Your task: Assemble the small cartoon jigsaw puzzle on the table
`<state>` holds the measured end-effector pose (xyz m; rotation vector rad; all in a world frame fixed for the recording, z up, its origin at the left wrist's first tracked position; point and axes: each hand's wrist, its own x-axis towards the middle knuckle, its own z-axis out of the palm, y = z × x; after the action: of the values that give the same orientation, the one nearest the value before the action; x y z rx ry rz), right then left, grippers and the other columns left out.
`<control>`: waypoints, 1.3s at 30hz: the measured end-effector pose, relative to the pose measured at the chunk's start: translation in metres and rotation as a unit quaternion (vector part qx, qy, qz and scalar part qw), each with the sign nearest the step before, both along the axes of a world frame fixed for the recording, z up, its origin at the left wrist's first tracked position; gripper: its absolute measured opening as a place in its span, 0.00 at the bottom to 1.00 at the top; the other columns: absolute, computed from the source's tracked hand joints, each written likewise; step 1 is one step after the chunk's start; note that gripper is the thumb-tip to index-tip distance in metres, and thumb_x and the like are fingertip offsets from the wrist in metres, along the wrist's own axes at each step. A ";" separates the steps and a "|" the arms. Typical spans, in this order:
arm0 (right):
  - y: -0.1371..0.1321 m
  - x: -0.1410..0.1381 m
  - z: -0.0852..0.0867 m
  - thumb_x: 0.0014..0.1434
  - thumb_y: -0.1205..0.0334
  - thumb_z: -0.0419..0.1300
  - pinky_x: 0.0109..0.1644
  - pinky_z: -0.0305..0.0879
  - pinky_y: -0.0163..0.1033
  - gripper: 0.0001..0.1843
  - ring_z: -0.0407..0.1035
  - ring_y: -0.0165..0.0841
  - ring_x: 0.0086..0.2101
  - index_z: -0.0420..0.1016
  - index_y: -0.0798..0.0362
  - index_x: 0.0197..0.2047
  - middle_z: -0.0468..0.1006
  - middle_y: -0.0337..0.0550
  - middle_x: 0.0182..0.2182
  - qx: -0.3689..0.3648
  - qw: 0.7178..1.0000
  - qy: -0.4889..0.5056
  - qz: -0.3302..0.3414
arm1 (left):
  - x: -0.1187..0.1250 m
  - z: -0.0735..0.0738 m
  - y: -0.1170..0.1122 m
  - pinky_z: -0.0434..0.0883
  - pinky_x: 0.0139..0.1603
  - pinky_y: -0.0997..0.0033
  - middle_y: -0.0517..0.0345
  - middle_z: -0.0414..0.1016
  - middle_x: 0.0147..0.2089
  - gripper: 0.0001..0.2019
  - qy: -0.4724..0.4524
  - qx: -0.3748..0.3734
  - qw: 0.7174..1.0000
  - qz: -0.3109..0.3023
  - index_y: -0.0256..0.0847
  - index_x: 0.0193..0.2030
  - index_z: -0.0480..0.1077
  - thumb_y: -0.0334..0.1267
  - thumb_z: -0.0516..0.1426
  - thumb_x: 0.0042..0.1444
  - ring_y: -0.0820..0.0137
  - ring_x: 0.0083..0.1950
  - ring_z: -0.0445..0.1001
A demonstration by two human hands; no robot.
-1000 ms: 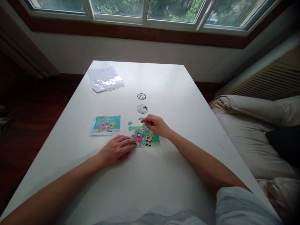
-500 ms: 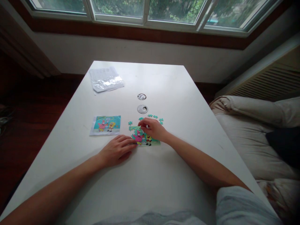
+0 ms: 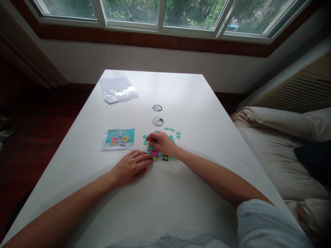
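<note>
With twelve o'clock toward the window (image 3: 160, 15), the jigsaw (image 3: 154, 153) lies mid-worktop (image 3: 165, 199), and this looks like the fitting stage! The right hand (image 3: 162, 143) arches over its top, fingers curled together; whether they pinch a piece, I can't make out. The left hand (image 3: 133, 165) lies relaxed, fingers stretched loosely to the jigsaw's eight o'clock edge. Next seems to call for careful lining-up of edges. Against a second ago, the right hand has slid toward nine, baring more loose pieces (image 3: 178, 133) between twelve and two; the left stays put.
</note>
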<state>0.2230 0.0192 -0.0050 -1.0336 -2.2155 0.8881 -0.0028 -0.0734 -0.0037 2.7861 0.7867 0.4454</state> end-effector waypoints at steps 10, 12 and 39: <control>0.007 0.003 0.001 0.61 0.74 0.60 0.50 0.62 0.40 0.13 0.68 0.36 0.41 0.80 0.51 0.44 0.79 0.42 0.36 0.065 0.996 -0.033 0.051 | 0.000 0.001 0.000 0.69 0.64 0.53 0.48 0.74 0.64 0.18 0.005 -0.011 1.000 0.001 0.41 0.64 0.69 0.35 0.54 0.68 0.57 0.63 0.71; 0.008 0.009 0.000 0.60 0.76 0.59 0.49 0.62 0.40 0.14 0.68 0.36 0.41 0.80 0.51 0.44 0.79 0.42 0.36 0.063 0.997 -0.017 0.031 | -0.001 0.001 0.000 0.68 0.65 0.53 0.48 0.73 0.65 0.18 0.004 -0.014 1.000 0.002 0.42 0.64 0.69 0.34 0.54 0.68 0.58 0.64 0.70; 0.007 0.020 -0.014 0.66 0.68 0.61 0.50 0.62 0.44 0.06 0.68 0.38 0.42 0.79 0.50 0.42 0.78 0.43 0.38 0.121 0.992 -0.024 0.007 | 0.008 -0.008 0.002 0.64 0.69 0.47 0.43 0.66 0.66 0.29 0.028 -0.005 0.976 0.217 0.40 0.72 0.60 0.46 0.56 0.68 0.51 0.66 0.63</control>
<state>0.2425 0.0265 -0.0191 -0.9332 -2.3055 0.5861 0.0057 -0.0713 -0.0121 2.6169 1.4148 0.4304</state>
